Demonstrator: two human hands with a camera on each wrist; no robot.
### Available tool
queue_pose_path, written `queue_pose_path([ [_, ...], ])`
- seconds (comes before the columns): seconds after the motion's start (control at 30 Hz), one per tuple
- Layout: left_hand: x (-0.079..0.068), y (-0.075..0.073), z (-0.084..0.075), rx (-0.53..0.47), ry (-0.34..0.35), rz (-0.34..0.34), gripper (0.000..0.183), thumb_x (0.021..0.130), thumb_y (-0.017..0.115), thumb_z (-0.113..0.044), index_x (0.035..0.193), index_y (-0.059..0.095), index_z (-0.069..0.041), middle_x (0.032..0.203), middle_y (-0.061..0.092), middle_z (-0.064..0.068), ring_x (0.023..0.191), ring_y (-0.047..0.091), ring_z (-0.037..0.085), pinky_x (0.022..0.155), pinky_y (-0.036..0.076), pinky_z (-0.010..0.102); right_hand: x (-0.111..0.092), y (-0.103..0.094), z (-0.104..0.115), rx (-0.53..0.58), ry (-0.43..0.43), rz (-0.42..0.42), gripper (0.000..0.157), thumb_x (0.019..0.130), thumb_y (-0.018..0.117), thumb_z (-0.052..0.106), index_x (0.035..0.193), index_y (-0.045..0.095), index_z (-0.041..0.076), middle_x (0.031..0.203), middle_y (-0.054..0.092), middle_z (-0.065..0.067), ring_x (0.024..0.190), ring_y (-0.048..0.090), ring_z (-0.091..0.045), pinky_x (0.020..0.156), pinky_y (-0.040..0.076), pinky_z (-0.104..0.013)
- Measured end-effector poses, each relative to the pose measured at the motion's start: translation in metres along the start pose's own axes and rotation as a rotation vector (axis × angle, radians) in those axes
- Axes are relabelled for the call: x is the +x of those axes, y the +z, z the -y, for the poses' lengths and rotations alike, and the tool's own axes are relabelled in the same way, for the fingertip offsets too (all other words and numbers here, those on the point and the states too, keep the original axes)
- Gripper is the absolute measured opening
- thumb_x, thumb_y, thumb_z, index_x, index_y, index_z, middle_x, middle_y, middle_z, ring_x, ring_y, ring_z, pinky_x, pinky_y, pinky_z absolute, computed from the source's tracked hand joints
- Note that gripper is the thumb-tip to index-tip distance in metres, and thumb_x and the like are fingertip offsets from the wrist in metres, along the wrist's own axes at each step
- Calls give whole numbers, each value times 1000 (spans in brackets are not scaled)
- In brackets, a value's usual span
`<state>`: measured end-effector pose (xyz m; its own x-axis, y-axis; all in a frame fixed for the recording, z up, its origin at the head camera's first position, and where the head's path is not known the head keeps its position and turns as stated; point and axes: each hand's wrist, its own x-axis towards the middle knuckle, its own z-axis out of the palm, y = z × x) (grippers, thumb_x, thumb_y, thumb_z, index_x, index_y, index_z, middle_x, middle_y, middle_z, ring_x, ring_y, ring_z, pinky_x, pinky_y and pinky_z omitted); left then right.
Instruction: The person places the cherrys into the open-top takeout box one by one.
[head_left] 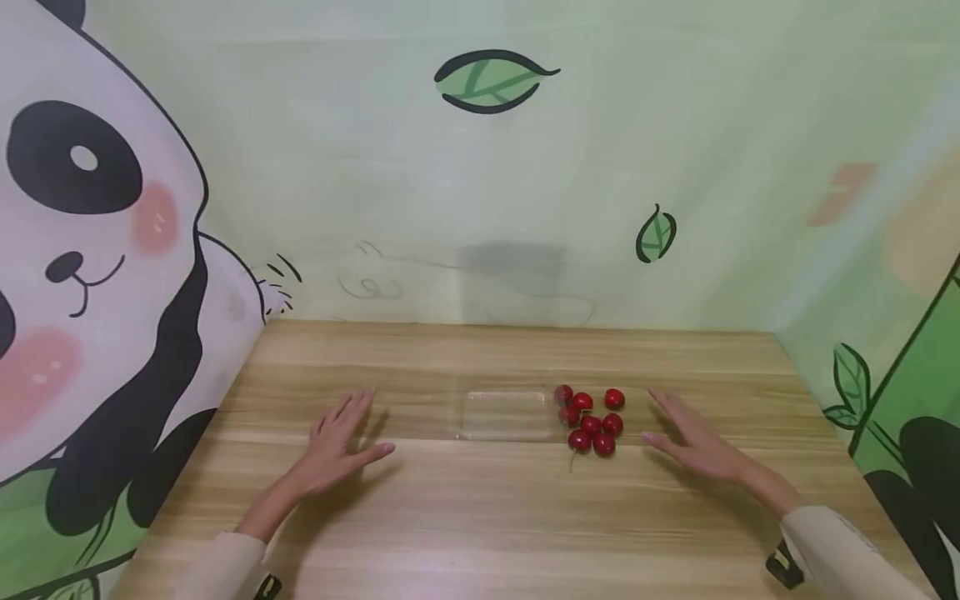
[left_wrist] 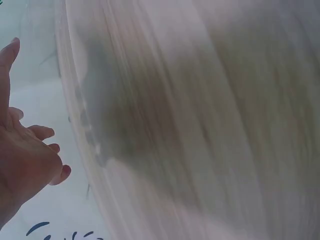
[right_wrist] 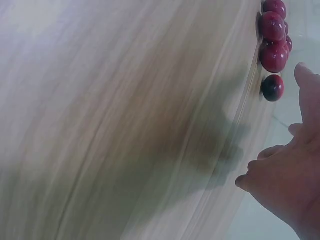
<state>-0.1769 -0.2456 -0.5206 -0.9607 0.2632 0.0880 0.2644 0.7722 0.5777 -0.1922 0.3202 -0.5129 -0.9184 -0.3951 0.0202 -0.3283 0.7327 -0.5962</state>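
Observation:
Several red cherries [head_left: 591,425] lie in a loose cluster on the wooden table, one with a thin stem pointing toward the person. Left of them stands a clear plastic tray [head_left: 502,415], and a few cherries overlap its right edge in the head view. My left hand [head_left: 337,446] hovers left of the tray, thumb spread from the fingers, holding nothing. To the right of the cherries is my right hand [head_left: 697,437], its fingers stretched toward them with a gap between. In the right wrist view the cherries [right_wrist: 273,55] appear beyond the thumb of the right hand [right_wrist: 290,165].
The wooden table [head_left: 450,525] ends at the back against a pale green backdrop [head_left: 337,167] with printed leaves. A large printed panda [head_left: 97,250] covers the left side. Dark wrist straps [head_left: 783,567] show at both sleeves.

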Motion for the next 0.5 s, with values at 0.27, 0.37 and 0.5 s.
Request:
queue_pose_path([
  [0.27, 6, 10, -9, -170, -23, 50, 91, 96, 67, -45, 164, 18, -9, 167, 24, 24, 152, 21, 52, 118, 13, 76, 7, 6, 5, 57, -26, 16, 76, 102, 62, 29, 156, 25, -9, 159, 25, -39, 146, 23, -61, 116, 20, -75],
  [0.37, 9, 12, -14, -237, -23, 74, 90, 98, 66, -44, 164, 16, -10, 167, 24, 24, 153, 22, 50, 120, 15, 73, 12, 8, 6, 53, -44, 14, 75, 102, 62, 29, 156, 26, -9, 159, 28, -38, 145, 27, -59, 117, 23, -73],
  [0.5, 14, 16, -20, -306, -23, 99, 89, 99, 65, -42, 165, 14, -11, 166, 29, 22, 153, 27, 45, 122, 18, 69, 16, 10, 8, 46, -37, 23, 74, 103, 61, 30, 156, 27, -8, 159, 30, -36, 145, 29, -58, 117, 24, -72],
])
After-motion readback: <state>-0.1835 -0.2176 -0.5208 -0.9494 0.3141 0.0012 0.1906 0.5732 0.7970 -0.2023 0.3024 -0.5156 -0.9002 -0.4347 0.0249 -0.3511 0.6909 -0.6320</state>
